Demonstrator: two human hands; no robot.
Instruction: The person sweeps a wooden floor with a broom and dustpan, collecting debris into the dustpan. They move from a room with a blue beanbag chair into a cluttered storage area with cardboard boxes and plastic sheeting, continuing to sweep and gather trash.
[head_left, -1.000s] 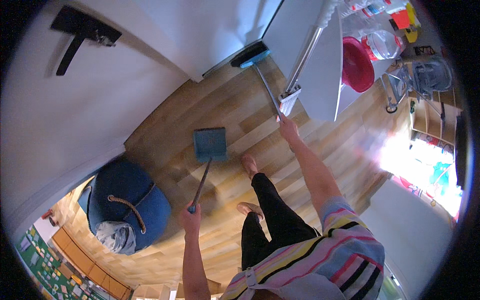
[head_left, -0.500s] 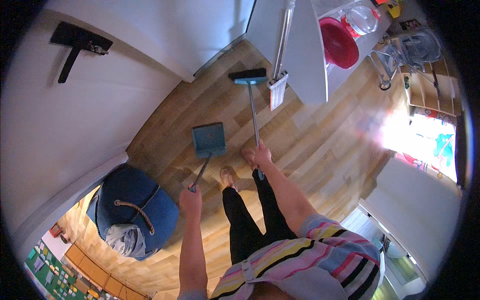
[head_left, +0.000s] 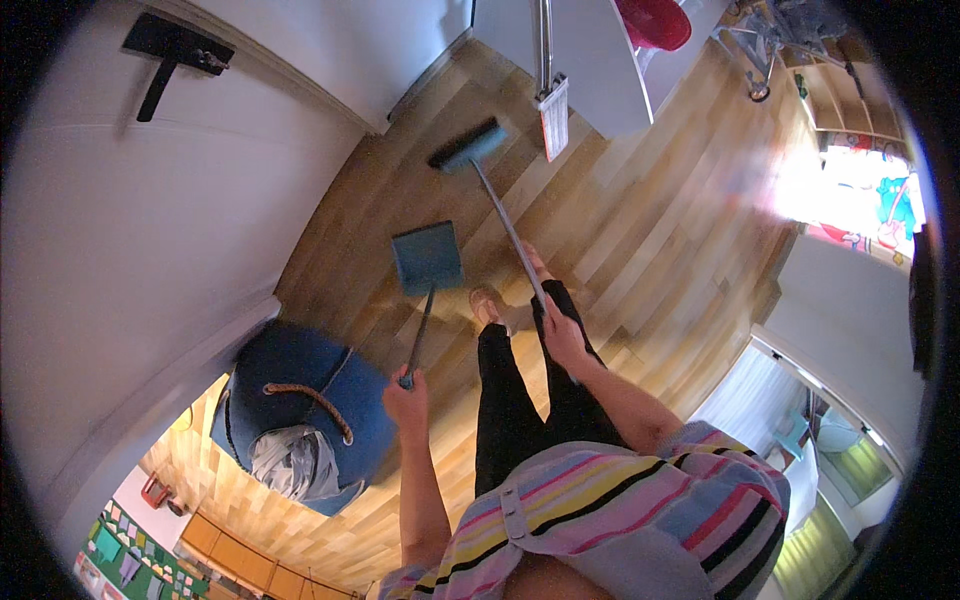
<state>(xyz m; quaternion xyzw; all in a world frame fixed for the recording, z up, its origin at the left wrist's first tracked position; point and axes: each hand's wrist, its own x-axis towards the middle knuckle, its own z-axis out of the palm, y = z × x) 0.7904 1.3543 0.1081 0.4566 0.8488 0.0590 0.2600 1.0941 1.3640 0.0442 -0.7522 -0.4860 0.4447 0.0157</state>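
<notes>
One striped top (head_left: pixel 610 500) fills the lower edge, with black trousers (head_left: pixel 510 410) running down to tan shoes (head_left: pixel 487 308) on the wooden floor (head_left: pixel 650 240). The left hand (head_left: pixel 406 396) has its grip clamped on the handle end of a blue-grey dustpan (head_left: pixel 428 258); the right hand (head_left: pixel 563 335), slightly blurred, has its grip wrapped round the upper shaft of a broom (head_left: pixel 508 220), in front of the right trouser leg. Off to the left sits a large blue bag (head_left: pixel 290 350) with a braided rope handle, pale crumpled plastic (head_left: pixel 295 462) at its near side. The dustpan's tray lies ahead of the shoes, front edge facing away; whether it touches the floor I cannot tell. Beyond it, a little to the right and apart from it, is the broom's slanted head, dark bristles on the far side. Farther still, a flat mop (head_left: pixel 555 118) stands beside a white panel (head_left: pixel 600 70), with a red basin (head_left: pixel 655 22) past that
</notes>
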